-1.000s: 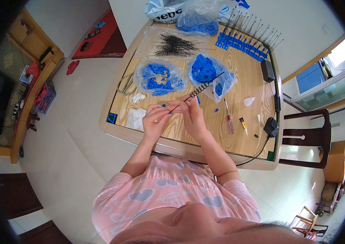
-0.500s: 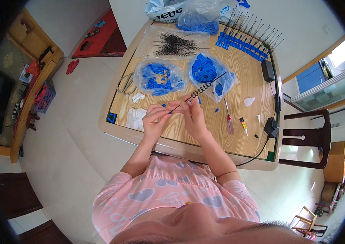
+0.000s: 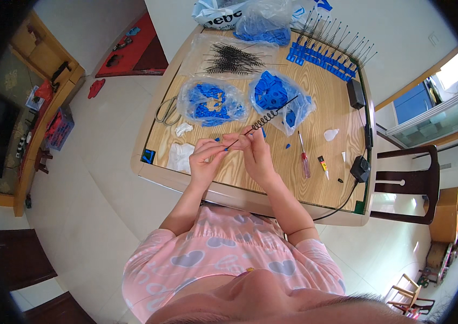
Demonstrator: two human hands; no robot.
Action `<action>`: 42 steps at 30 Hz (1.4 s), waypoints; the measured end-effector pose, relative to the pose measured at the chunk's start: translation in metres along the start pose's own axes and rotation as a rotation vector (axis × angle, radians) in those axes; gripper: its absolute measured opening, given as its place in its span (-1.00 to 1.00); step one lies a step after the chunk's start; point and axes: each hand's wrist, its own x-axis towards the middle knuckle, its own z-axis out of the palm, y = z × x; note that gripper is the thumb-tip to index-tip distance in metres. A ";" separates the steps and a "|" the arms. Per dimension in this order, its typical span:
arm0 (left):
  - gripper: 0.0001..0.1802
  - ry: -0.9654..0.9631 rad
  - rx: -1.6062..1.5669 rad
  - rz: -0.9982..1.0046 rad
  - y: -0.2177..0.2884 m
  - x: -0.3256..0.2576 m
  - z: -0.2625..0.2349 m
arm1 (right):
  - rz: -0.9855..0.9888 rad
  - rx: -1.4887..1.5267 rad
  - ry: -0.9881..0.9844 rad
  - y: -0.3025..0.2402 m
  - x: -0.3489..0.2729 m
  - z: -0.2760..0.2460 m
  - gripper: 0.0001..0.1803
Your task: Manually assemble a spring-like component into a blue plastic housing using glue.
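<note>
A black spring wire (image 3: 265,120), coiled in its middle with straight ends, slants up and to the right above the table's near side. My right hand (image 3: 256,156) is closed on its lower straight part, between thumb and fingers. My left hand (image 3: 206,160) pinches a small blue piece (image 3: 226,149) at the wire's lower end. Fingertips hide most of that piece, so I cannot tell whether the wire is inside it. Beyond my hands lie a plastic bag of small blue parts (image 3: 207,110) and another bag with larger blue parts (image 3: 270,92).
Black spring wires (image 3: 234,58) are heaped on clear plastic. Blue clips with upright springs (image 3: 323,62) line the far right edge. Scissors (image 3: 167,112) lie left; a screwdriver (image 3: 304,162), a glue tube (image 3: 323,167) and a black power adapter (image 3: 359,169) lie right.
The wire's upper end has swung slightly to the left, and its coil has shifted a little. Both hands keep their grip in almost the same place.
</note>
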 end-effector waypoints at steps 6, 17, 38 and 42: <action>-0.78 -0.007 -0.005 0.008 -0.001 -0.001 0.001 | 0.000 -0.128 0.008 -0.010 -0.001 0.000 -0.89; -0.78 -0.016 0.002 0.006 0.003 0.000 0.000 | -0.061 -0.305 -0.057 -0.018 0.006 -0.002 -0.82; -0.78 0.029 0.017 0.024 0.002 0.014 -0.003 | -0.095 -0.361 -0.100 -0.029 0.022 0.001 -0.83; -0.80 0.069 0.013 0.060 0.007 0.029 -0.002 | -0.165 -0.339 -0.082 -0.028 0.035 0.001 -0.84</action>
